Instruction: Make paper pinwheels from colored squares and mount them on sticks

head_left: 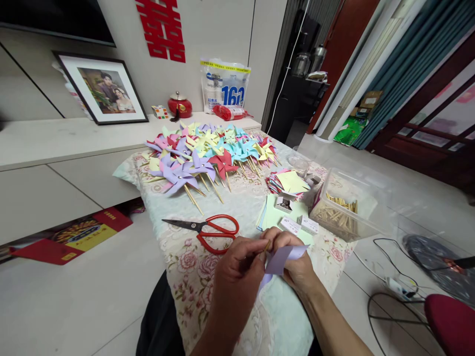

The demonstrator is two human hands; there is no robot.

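My right hand (293,262) is closed on a purple paper pinwheel (279,261), its blades folded and partly hidden by the fingers. Close against it, my left hand (239,277) pinches a thin wooden stick (267,245); only a short end shows between the fingertips. Both hands meet over the near part of the cloth-covered table (193,291). Just beyond my left hand lie scissors with red handles (222,230), blades spread and pointing left. Small white boxes (291,225) rest on pale green paper sheets (272,212) past my right hand, one box open with small dark pieces inside.
Many finished paper pinwheels (208,148) on sticks cover the table's far side. A clear plastic bin (345,207) of short sticks stands at the right edge, near stacked coloured paper (293,182). Behind are a framed photo (106,89), a red jar (180,106) and a plastic bag (224,86).
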